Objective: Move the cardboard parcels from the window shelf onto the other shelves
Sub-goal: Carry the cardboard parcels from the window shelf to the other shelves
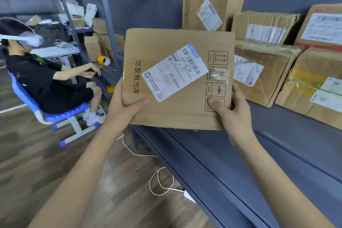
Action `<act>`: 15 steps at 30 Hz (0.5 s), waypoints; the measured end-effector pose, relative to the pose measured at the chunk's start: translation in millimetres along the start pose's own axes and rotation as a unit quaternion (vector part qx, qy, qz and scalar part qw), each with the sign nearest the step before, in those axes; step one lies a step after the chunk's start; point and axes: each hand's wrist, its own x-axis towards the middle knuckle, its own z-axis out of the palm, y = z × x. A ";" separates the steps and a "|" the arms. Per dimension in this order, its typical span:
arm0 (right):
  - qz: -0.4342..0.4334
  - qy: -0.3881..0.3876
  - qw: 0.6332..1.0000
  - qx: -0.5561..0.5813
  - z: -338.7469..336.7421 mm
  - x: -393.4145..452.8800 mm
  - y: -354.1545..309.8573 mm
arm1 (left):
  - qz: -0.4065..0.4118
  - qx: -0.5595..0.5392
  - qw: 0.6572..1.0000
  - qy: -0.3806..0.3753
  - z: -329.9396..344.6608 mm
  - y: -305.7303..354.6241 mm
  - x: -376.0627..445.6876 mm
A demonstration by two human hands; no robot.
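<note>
Both hands clamp flat brown cardboard parcel with white shipping label (176, 77) at near corners: left hand (125, 106), right hand (232, 111), thumbs on top. Parcel held above near edge of grey metal shelf (277, 135), left of stacked parcels. Looks light, stiff, tape-slick; fragile mark suggests gentle edge grip.

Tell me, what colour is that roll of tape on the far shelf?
Yellow. The tape roll shows in the head view, beside the seated person's hand.
</note>
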 end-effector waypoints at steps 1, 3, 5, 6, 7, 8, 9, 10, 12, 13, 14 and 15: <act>-0.002 0.003 1.000 0.001 4.9 10.6 1.5 | 0.007 0.001 1.000 -0.003 0.8 -2.0 15.1; -0.004 0.011 1.000 -0.001 14.2 27.2 5.1 | 0.016 -0.004 1.000 -0.006 3.9 -7.2 40.9; -0.005 0.024 1.000 -0.010 23.2 39.3 9.3 | 0.020 -0.004 1.000 -0.003 6.1 -12.8 61.8; -0.004 0.032 0.999 -0.013 27.2 44.6 12.2 | 0.018 -0.008 1.000 -0.012 6.0 -16.7 72.2; -0.001 0.040 0.999 -0.015 31.4 49.5 15.3 | 0.015 -0.017 0.999 -0.028 5.1 -21.7 82.9; 0.002 0.046 0.999 -0.018 36.8 54.6 17.9 | 0.010 -0.026 0.999 -0.045 3.1 -28.0 94.3; 0.004 0.052 0.998 -0.020 43.5 60.0 19.7 | 0.006 -0.030 0.998 -0.059 -0.2 -34.4 105.8; 0.004 0.058 0.998 -0.024 50.9 65.7 21.3 | 0.003 -0.034 0.997 -0.068 -4.0 -40.6 118.0; 0.002 0.070 0.997 -0.035 67.5 78.4 23.4 | 0.005 -0.039 0.996 -0.084 -11.3 -48.5 143.2; 0.000 0.077 0.996 -0.039 76.6 85.1 24.7 | 0.011 -0.038 0.995 -0.092 -15.1 -52.1 156.5; -0.004 0.085 0.995 -0.043 86.0 92.1 26.3 | 0.017 -0.037 0.994 -0.101 -18.9 -55.3 170.0; -0.007 0.095 0.994 -0.048 96.1 98.5 27.8 | 0.025 -0.037 0.993 -0.111 -22.9 -58.1 183.6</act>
